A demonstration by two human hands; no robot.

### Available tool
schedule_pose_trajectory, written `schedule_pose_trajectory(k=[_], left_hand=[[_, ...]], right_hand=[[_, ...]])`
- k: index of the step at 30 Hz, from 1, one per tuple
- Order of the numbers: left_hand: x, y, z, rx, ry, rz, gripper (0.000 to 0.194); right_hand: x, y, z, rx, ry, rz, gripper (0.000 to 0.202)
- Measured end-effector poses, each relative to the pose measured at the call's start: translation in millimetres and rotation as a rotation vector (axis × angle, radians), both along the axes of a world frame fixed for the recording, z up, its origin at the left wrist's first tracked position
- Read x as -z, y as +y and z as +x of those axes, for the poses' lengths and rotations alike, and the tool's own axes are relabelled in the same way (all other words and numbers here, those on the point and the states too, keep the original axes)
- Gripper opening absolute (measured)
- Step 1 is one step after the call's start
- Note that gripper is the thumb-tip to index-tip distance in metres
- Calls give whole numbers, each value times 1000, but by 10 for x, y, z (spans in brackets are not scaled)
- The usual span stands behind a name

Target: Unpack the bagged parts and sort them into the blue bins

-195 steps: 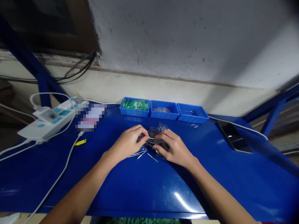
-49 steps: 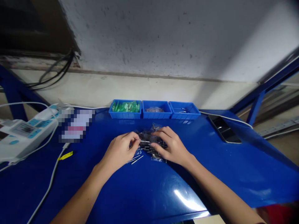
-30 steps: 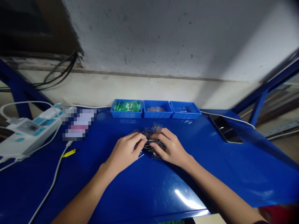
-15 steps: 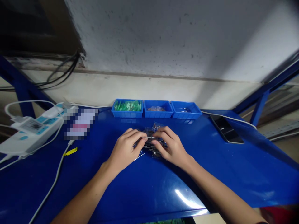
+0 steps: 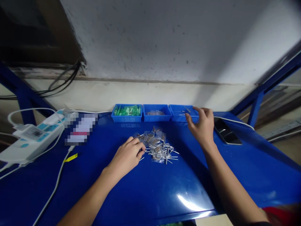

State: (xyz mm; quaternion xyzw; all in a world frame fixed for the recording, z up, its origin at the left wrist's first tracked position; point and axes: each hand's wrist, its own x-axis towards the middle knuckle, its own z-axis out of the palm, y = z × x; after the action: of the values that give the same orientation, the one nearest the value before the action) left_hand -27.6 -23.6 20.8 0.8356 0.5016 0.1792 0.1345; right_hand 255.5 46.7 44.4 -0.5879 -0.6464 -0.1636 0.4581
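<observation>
A loose heap of silvery blind rivets (image 5: pixel 172 153) lies on the blue table, mixed with small clear plastic bags (image 5: pixel 152 138) holding brownish rod-shaped pieces. At the heap's left edge is my left hand (image 5: pixel 128 153), its thumb and forefinger pinched together beside a rivet; what is between the fingertips is hidden. My right hand (image 5: pixel 203 127) is over the front right corner of the right blue bin (image 5: pixel 176 118), thumb and fingers apart, holding nothing I can see. A few thin metal pieces (image 5: pixel 187 109) show in that bin, near my fingertips.
Left of it are a middle blue bin (image 5: pixel 157 118) with bagged pieces and another blue bin (image 5: pixel 127 119) with green packets. A dark phone (image 5: pixel 227 131) lies at right. A power strip (image 5: pixel 30 138), white cable (image 5: pixel 57 182) and pixelated item (image 5: pixel 82 128) occupy the left.
My right hand has left the heap and moved right and away from me to the right bin, its fingers opening. The metal piece held between both hands is gone from there. My left hand has shifted slightly left.
</observation>
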Motion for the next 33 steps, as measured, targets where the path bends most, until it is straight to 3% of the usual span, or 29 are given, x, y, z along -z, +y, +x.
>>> schedule_pose_trajectory(k=[2, 5, 8, 13, 16, 21, 28, 33], left_hand=[[-4, -4, 9, 8, 17, -3, 11], [-38, -9, 29, 28, 59, -10, 12], [-94, -15, 56, 33, -11, -6, 13], [-148, -17, 87, -58, -379, -30, 8], [-128, -2, 96, -71, -579, -101, 7], [-62, 2, 137, -113, -748, -205, 9], [13, -38, 202, -167, -772, -109, 9], [-11, -35, 193, -177, -729, -71, 8]], right_hand=[[69, 23, 45, 27, -33, -100, 38], [155, -55, -69, -67, -31, -186, 37], [175, -193, -317, -282, -15, -249, 29], [170, -455, -717, -739, -49, -333, 23], [187, -558, -836, -889, -57, -288, 24], [205, -572, -861, -867, -29, -242, 13], [210, -572, -874, -835, -31, -249, 9], [224, -604, -903, -824, 3, -220, 8]])
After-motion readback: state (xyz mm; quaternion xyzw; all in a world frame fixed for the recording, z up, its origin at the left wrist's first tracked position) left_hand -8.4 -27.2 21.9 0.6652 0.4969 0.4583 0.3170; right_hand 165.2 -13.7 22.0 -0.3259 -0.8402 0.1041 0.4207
